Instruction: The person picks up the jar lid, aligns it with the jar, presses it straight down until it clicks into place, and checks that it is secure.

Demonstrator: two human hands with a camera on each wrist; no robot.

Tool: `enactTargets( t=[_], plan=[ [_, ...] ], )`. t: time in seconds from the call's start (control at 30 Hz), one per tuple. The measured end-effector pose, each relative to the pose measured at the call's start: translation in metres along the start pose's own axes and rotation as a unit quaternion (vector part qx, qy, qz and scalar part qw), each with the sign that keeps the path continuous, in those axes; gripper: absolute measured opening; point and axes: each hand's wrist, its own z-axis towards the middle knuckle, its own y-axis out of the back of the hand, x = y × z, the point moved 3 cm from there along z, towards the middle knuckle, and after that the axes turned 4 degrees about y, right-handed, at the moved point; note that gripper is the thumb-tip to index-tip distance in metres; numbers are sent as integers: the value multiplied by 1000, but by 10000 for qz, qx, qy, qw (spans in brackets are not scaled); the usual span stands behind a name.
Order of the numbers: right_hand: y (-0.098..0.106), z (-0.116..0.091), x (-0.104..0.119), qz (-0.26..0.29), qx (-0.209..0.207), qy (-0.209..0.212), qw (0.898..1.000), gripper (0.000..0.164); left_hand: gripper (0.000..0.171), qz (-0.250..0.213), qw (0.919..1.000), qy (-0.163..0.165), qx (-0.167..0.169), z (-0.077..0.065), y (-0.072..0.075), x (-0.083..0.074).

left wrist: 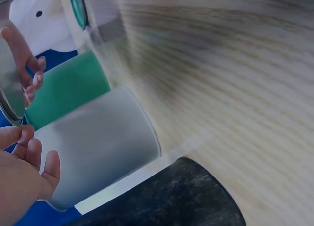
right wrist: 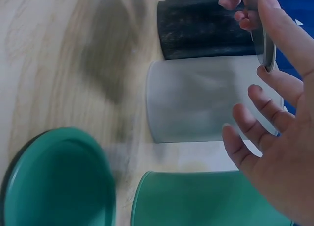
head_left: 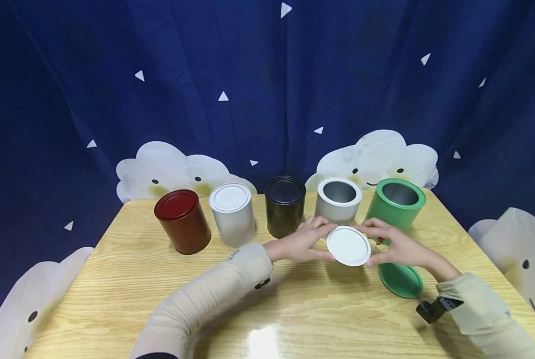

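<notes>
A round white lid [head_left: 349,246] is held up over the table, tilted, between my two hands. My left hand [head_left: 304,241] pinches its left edge with thumb and fingers. On the opposite edge my right hand [head_left: 395,245] pinches it the same way, its other fingers spread in the right wrist view. Just behind the lid stands a white can [head_left: 339,209] with its top uncovered. To its right is an uncovered green can [head_left: 395,207], partly hidden by my right hand. A green lid [head_left: 401,280] lies on the table below that hand.
Left of the uncovered white can stand a black can [head_left: 285,209], another white can [head_left: 232,217] and a dark red can [head_left: 184,224], all with lids on. They form a row along the back of the wooden table [head_left: 128,294]. A dark blue curtain [head_left: 249,60] hangs behind.
</notes>
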Motion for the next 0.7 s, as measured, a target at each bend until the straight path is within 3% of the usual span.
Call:
enactTargets(
  t=[0.23, 0.4, 0.7],
  plan=[
    [8, 8, 8, 180, -116, 125, 9997, 73, 69, -380, 9986, -71, -366, 2, 15, 1],
    [11, 12, 9, 174, -156, -23, 9997, 72, 71, -542, 9955, -32, -782, 2, 20, 4],
    [16, 16, 8, 187, -341, -395, 9985, 70, 53, -1207, 9810, -39, -1516, 4, 19, 5]
  ],
)
